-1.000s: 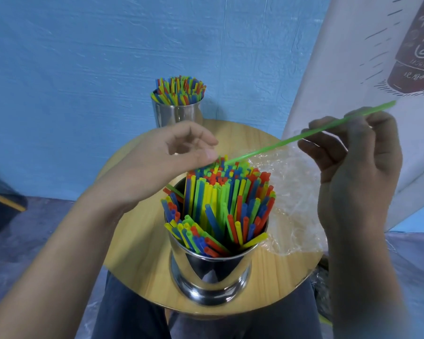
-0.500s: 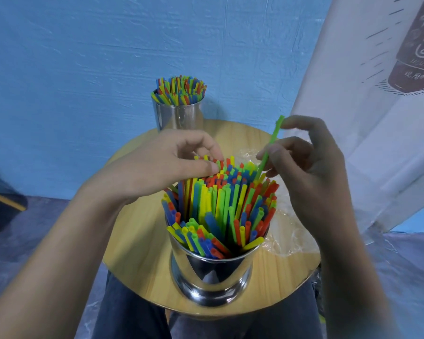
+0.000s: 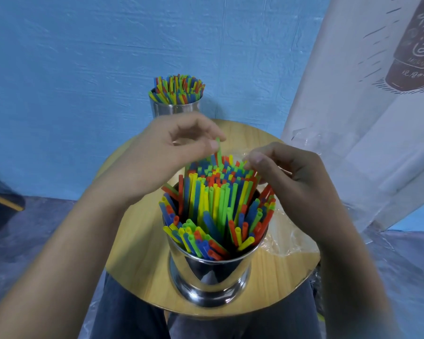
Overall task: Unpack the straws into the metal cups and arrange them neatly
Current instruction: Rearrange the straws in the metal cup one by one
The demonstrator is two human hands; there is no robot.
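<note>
Your left hand [image 3: 171, 152] is at 11 o'clock over the near metal cup [image 3: 211, 272]. Its thumb and first finger pinch one green straw [image 3: 218, 150] near the upper end. This straw stands almost upright, and its lower part goes down among the other straws [image 3: 216, 204] at the back of the cup. The other fingers of this hand are curled and hold nothing.

Your right hand [image 3: 291, 177] is at 2 o'clock of the same cup. Its fingers are curled and the fingertips lie on the tops of the straws at that side. I cannot tell if it grips any straw or only touches them.

The near metal cup stands at the 6 o'clock side of the round wooden bench [image 3: 137, 241], packed with red, blue, yellow and green straws that fan out a little. The far metal cup [image 3: 174, 109] stands at 12 o'clock, at the back edge of the bench, with its far bundle [image 3: 178, 90] of straws inside it.

A clear plastic wrapper [image 3: 288, 238] lies on the bench at 3 o'clock of the near cup, partly under your right wrist. A white banner [image 3: 353, 118] hangs at 2 o'clock, and a blue wall [image 3: 83, 69] is behind the bench.
</note>
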